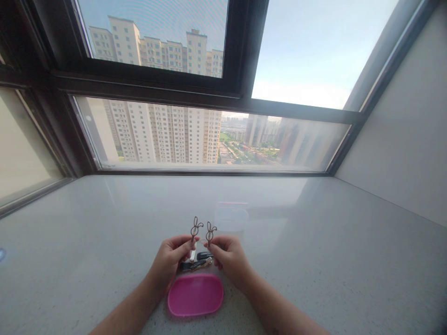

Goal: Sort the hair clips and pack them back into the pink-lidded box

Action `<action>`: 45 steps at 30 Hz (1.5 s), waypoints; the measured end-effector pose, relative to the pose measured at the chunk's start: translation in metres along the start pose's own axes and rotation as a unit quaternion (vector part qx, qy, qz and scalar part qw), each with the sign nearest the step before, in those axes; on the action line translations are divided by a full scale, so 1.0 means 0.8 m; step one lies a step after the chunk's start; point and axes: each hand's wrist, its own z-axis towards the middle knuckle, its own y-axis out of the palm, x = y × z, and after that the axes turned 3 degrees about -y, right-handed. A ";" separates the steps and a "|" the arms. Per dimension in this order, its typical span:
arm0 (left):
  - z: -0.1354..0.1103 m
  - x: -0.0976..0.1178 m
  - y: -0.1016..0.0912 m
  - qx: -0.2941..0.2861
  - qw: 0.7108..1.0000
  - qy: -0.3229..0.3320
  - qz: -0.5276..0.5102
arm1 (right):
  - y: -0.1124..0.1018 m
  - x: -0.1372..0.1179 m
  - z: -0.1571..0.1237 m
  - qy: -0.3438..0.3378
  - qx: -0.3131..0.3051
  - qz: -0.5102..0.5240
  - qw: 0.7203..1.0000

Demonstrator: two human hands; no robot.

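My left hand (173,252) pinches a brown rabbit-shaped hair clip (195,227) between thumb and fingers, its looped ears pointing up. A matching rabbit-shaped clip (209,229) stands upright in the pinch of my right hand (228,257). The two clips are side by side, a small gap apart. Below and between my hands lie dark hair clips (196,265) and a pale, narrow piece (193,255), partly hidden by my fingers. Closest to me, between my forearms, rests a pink oval tray (195,295).
Just behind my hands, a clear plastic container (232,218) sits on the speckled white sill (307,260). A dark-framed window (223,172) borders the far side, and a white wall (401,139) rises on the right.
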 end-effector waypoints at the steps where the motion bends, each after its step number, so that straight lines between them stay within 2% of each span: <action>1: 0.000 0.001 0.000 0.001 1.000 0.000 0.002 | 0.000 0.000 0.000 -0.001 0.000 0.001 1.000; 45: -0.002 0.001 0.002 0.010 1.000 -0.003 -0.010 | 0.000 -0.005 -0.003 0.000 -0.004 -0.015 1.000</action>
